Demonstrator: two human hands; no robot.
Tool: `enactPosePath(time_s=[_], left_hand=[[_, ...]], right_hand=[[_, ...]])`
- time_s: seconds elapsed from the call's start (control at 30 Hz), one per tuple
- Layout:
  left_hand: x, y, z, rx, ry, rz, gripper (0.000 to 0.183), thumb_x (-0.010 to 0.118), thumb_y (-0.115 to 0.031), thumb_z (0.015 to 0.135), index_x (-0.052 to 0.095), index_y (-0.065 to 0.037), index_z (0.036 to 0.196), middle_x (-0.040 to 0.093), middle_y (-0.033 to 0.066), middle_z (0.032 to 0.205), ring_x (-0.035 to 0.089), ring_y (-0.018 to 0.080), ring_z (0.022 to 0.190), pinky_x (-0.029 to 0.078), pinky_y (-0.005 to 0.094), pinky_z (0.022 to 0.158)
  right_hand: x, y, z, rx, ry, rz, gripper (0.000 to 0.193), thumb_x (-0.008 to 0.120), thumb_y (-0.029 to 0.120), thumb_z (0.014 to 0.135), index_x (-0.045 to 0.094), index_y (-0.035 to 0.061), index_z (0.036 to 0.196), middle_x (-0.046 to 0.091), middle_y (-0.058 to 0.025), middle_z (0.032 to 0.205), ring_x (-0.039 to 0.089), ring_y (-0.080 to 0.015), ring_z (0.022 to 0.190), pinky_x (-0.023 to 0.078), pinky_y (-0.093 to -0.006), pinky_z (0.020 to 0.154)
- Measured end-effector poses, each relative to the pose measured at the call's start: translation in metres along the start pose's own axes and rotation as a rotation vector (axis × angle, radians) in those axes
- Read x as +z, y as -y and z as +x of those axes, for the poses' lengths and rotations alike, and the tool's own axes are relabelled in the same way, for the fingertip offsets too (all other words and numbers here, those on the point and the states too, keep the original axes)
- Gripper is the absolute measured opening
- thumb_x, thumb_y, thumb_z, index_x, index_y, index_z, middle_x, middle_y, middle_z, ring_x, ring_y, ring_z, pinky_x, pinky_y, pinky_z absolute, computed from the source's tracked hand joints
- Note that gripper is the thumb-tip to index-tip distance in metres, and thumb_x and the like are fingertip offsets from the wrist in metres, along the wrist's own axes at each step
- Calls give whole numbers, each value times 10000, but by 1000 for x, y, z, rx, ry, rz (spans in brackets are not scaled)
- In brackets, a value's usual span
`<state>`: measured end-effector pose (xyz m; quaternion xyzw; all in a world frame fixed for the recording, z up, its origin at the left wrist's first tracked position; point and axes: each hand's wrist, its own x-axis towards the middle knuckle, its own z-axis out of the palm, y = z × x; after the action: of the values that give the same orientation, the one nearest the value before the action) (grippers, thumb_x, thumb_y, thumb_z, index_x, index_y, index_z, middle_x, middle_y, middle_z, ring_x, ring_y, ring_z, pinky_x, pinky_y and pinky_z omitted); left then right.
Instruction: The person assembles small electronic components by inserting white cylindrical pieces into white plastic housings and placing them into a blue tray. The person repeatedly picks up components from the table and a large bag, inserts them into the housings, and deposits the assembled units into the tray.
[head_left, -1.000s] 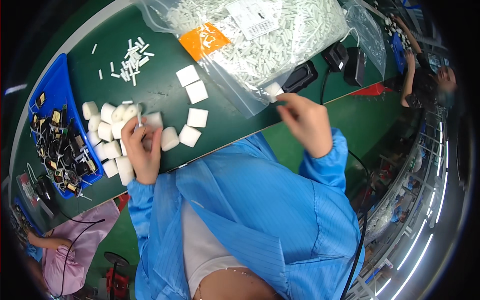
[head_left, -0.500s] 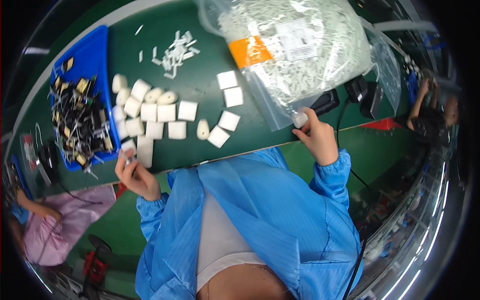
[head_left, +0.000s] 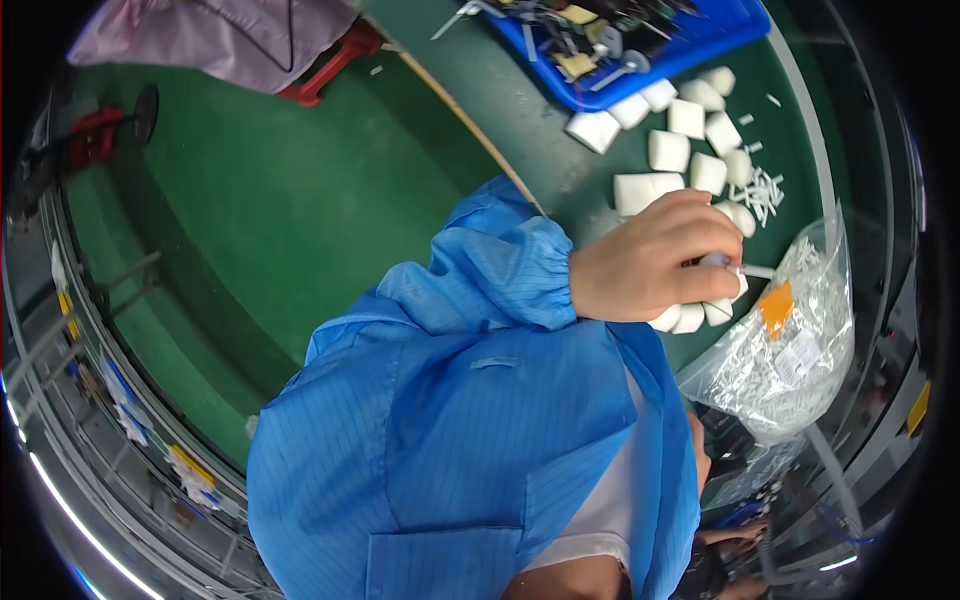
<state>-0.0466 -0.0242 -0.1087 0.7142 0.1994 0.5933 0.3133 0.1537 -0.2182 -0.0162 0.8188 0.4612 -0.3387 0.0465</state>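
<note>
My left hand (head_left: 665,258) reaches over the white blocks on the green table, its fingers curled together. Something small and pale shows between its fingertips, with a thin white strip (head_left: 757,271) just beyond them; I cannot make out what is held. Close around the hand are soft-looking white blocks (head_left: 668,150), several of them along its far side and a few below its fingers. Of my right hand (head_left: 701,460) only a sliver shows beside the blue jacket; its fingers are hidden.
A blue tray (head_left: 600,98) of small dark parts with wires stands at the top. Small white strips (head_left: 764,195) lie beyond the blocks. A large clear bag (head_left: 800,360) of white pieces rests at the right. A red stool (head_left: 335,65) stands on the green floor (head_left: 280,230).
The view has swung left, putting the tray at the top and the bag at the right. My left hand has moved from the tray's corner to among the blocks; my right is now mostly hidden.
</note>
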Motion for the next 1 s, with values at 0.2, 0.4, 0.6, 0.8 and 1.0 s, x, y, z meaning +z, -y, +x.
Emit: enactPosePath(time_s=[0.2,0.4,0.6,0.8,1.0], left_hand=[[-11,20,-31,-355,-81,41,278,501,116,677,532,-50,897,504,110,943,476,318,933,389,383,818],[4,33,-22,-356,-1,43,256,474,114,690,505,-27,902,505,110,927,467,319,921,380,400,816],[0,15,7,-332,34,116,252,604,0,644,531,-61,877,537,97,853,532,293,794,435,377,699],[-11,-12,28,-952,129,-409,254,499,-46,853,416,-26,1093,577,94,922,546,122,606,413,194,469],[19,-24,53,-955,217,-258,347,485,-117,876,369,-24,1189,572,97,929,528,104,555,344,173,391]], right_hand=[[31,42,51,-256,-184,398,569,678,-87,674,435,73,1163,550,-63,788,604,-132,721,467,-226,533],[57,66,97,-346,-392,374,572,702,-60,672,442,74,1164,479,-31,742,522,-106,638,447,-209,492],[38,70,109,-432,-566,122,492,713,25,639,563,98,1102,484,-64,692,462,-177,565,409,-298,531],[10,63,119,-504,-574,37,478,692,81,619,563,170,1071,460,-78,830,504,-251,801,449,-348,651],[3,43,129,-457,-702,135,356,698,123,641,524,123,951,469,-63,849,516,-257,820,459,-356,635]])
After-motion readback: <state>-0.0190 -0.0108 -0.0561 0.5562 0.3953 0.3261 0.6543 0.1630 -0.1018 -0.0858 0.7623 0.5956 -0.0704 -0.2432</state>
